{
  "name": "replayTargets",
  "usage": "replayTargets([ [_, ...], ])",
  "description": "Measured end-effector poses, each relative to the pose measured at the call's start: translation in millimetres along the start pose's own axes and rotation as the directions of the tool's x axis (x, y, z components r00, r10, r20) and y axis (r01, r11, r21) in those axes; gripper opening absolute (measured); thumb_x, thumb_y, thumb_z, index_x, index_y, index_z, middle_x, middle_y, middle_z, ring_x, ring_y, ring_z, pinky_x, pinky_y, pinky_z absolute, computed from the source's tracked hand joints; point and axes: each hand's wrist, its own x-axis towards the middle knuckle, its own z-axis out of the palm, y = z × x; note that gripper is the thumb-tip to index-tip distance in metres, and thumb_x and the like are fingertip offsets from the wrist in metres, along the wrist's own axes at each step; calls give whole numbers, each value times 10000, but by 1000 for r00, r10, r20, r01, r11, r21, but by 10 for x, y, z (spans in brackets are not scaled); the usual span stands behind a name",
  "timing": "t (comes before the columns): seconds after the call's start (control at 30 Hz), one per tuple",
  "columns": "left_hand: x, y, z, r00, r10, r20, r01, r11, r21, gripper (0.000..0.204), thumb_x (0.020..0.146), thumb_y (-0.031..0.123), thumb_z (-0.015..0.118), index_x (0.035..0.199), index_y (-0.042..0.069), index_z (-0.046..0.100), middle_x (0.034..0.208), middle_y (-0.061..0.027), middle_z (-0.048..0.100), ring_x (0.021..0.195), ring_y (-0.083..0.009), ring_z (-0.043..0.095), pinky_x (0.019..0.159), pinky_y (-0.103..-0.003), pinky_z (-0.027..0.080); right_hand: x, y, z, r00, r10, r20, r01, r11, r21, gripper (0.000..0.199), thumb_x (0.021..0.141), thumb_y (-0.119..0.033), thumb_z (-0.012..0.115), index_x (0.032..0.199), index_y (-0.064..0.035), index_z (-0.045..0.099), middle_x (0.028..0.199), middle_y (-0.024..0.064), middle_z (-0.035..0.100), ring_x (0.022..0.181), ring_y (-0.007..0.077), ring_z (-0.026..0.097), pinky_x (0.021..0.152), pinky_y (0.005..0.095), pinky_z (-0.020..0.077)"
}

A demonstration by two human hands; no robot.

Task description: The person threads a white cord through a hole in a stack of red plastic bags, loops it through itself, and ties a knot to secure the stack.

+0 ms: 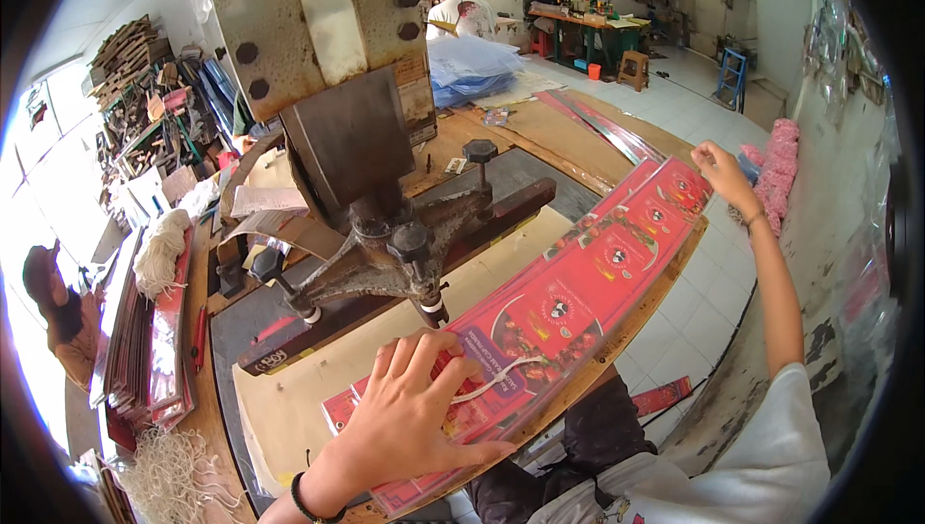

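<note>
A long stack of red printed strips (617,254), glossy like plastic, lies slantwise along the table's near edge. My left hand (409,413) rests palm down over its near end, fingers and thumb spread. A loop of white cord (501,377) lies on the strips beside those fingers. By the far right end of the stack, my right hand (725,179) is raised with its fingers curled closed. Whatever it may hold is hidden. Just beyond my left hand stands the dark metal press head (400,245), with its bar over a tan sheet (289,408).
More red strips (169,360) and bundled white cord (162,254) lie at the left, with tangled cord (178,481) nearer. A person (63,312) sits there. Clear plastic sheets (472,66) are piled behind the press. Two people are farther back. A red strip (663,396) lies on the floor.
</note>
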Motion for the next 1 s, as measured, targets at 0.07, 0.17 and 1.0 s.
replayTargets([
  [0.07,5,-7,-2,1000,-18,24,19,1000,-20,773,614,574,857,1152,81,602,1265,-176,475,1167,-376,493,1000,-478,383,241,445,114,993,102,54,-105,993,53,219,956,-192,565,1057,-3,609,937,119,693,831,294,652,808,378,513],
  [0.17,-16,-44,19,999,-29,16,29,999,-32,746,637,550,853,1169,93,598,1300,-179,451,1184,-397,482,1022,-486,376,409,1004,295,975,117,188,-85,982,-171,311,899,-106,561,1195,-33,621,1049,129,716,931,235,679,857,348,515],
  [1.0,56,-25,-33,994,-59,94,66,995,-75,616,651,465,868,1114,122,650,1340,-164,473,1217,-363,492,1026,-477,394,418,1712,904,937,-24,349,-48,979,196,383,919,-230,643,1263,-62,620,1164,66,656,1059,162,598,939,326,480],
])
